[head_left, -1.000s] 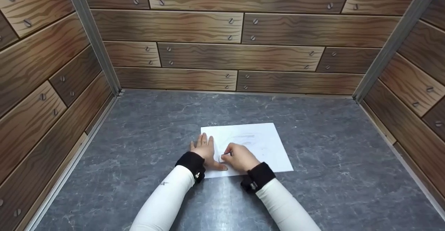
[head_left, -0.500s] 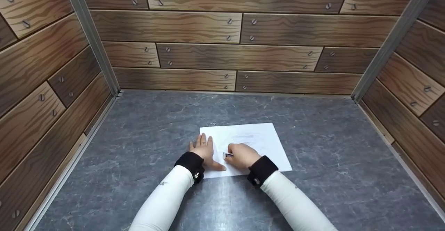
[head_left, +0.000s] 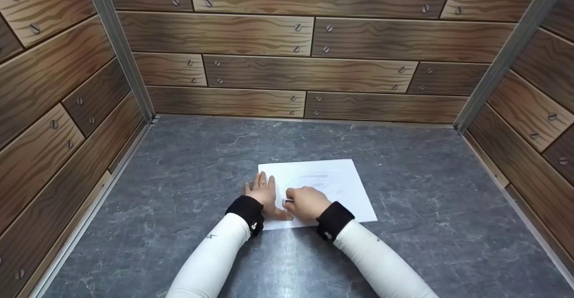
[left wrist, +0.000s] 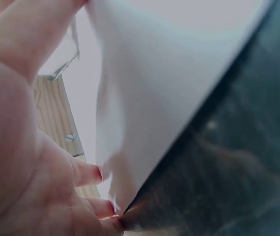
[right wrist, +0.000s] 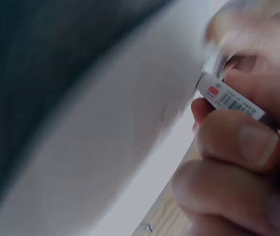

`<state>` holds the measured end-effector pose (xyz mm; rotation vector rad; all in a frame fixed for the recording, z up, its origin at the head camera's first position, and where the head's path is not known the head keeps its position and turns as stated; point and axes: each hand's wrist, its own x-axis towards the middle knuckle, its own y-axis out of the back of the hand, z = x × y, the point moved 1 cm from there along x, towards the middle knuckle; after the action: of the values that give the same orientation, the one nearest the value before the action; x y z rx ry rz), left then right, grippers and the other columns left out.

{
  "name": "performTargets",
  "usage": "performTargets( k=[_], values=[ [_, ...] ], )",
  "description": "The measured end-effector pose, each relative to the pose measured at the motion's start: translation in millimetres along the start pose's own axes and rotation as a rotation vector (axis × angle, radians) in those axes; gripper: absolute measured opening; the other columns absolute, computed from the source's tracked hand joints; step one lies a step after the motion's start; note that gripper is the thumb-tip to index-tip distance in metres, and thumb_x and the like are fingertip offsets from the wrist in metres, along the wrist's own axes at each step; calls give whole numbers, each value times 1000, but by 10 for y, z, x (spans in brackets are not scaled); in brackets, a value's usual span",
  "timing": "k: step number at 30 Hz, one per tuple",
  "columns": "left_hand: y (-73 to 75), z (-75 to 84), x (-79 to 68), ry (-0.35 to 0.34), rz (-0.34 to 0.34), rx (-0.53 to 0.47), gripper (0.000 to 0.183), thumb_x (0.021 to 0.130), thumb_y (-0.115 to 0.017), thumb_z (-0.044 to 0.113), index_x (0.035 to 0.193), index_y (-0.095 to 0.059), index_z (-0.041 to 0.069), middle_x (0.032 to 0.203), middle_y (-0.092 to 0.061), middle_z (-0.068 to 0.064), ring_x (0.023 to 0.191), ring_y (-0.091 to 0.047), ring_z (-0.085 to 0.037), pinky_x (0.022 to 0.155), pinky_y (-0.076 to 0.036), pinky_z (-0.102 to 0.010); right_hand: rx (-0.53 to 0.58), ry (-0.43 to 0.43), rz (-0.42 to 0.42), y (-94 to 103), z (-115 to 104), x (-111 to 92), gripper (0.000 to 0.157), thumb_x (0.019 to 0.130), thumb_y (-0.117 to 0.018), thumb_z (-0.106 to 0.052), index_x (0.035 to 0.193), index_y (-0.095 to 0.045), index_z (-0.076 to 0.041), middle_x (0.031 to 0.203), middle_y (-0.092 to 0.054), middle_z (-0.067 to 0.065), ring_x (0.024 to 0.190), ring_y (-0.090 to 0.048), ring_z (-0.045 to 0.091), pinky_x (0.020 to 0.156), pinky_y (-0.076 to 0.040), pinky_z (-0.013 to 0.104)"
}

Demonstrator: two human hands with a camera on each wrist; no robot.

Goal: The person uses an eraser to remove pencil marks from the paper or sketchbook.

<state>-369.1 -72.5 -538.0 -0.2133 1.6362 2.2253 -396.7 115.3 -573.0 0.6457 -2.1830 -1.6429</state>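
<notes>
A white sheet of paper (head_left: 332, 168) with faint grey smudged marks lies on the dark tabletop. My left hand (head_left: 263, 197) rests on its left side, fingers spread and thumb stretched out to the right. In the left wrist view, the palm of my left hand (left wrist: 37, 162) and its fingertips show beside the paper (left wrist: 150, 88). My right hand (head_left: 309, 203) grips a small white eraser (head_left: 288, 200) low over the paper, close to the left thumb. The right wrist view shows the eraser (right wrist: 233, 101) with a barcode and a red mark on its sleeve, between curled fingers (right wrist: 238, 137).
The grey marbled tabletop (head_left: 202, 154) spreads around the paper. Wood-patterned walls (head_left: 251, 71) stand at the back and both sides, with metal posts (head_left: 121, 51) in the corners. A black band (head_left: 335, 221) circles each wrist.
My right hand has shifted right and then back left with the eraser, staying low over the paper. The left hand and the paper have kept their places.
</notes>
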Motion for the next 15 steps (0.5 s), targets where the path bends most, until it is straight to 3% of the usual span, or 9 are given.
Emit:
performTargets(
  k=[5, 11, 15],
  values=[
    [34, 16, -31, 2, 20, -18, 144, 90, -96, 68, 186, -17, -4, 195, -5, -34, 187, -3, -47, 148, -11, -76, 7, -72, 48, 40, -32, 14, 26, 112, -77, -29, 92, -71, -14, 83, -77, 11, 77, -71, 28, 74, -59, 50],
    [28, 12, -70, 0, 31, -14, 142, 90, -97, 66, 186, -19, -4, 195, -7, -34, 186, -5, -48, 147, -12, -77, 57, -29, -1, -5, -14, 47, 28, 112, -76, -32, 90, -68, -17, 76, -70, 3, 71, -61, 19, 68, -51, 43],
    [10, 9, -54, 6, 31, -32, 141, 90, -98, 64, 186, -19, -4, 195, -6, -34, 187, -4, -47, 148, -11, -76, 22, -95, 58, -25, 8, 61, 28, 111, -78, -30, 88, -69, -16, 77, -72, 4, 70, -62, 20, 70, -55, 47]
  ],
)
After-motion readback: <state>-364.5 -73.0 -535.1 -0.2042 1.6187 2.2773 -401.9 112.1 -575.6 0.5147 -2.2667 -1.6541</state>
